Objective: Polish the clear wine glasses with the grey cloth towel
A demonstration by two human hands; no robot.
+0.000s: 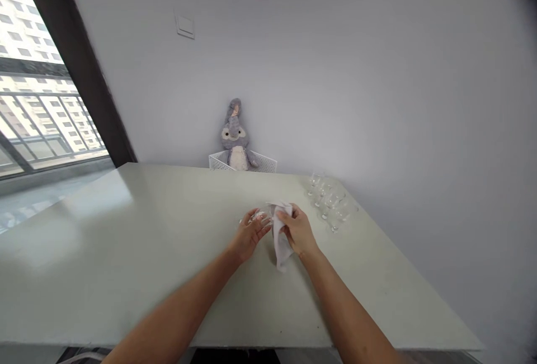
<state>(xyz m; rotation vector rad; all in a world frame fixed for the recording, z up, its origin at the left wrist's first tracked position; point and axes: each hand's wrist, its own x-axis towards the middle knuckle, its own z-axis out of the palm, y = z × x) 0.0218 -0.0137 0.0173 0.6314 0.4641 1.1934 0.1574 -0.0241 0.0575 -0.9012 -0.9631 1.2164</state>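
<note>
My left hand (250,235) grips a clear stemmed wine glass (260,217), which lies on its side above the tabletop. Part of the glass is hidden by my fingers and the cloth. My right hand (298,231) pinches a white cloth (282,241) whose lower end hangs down, and the cloth's top is pressed against the glass. To the right of my right hand, a group of several upright stemmed glasses (329,201) stands on the table, apart from both hands.
The pale table (126,274) runs under my arms, with its right edge slanting near the wall. A grey plush toy (235,140) sits in a white wire basket (220,162) beyond the far edge. A window stands at the left.
</note>
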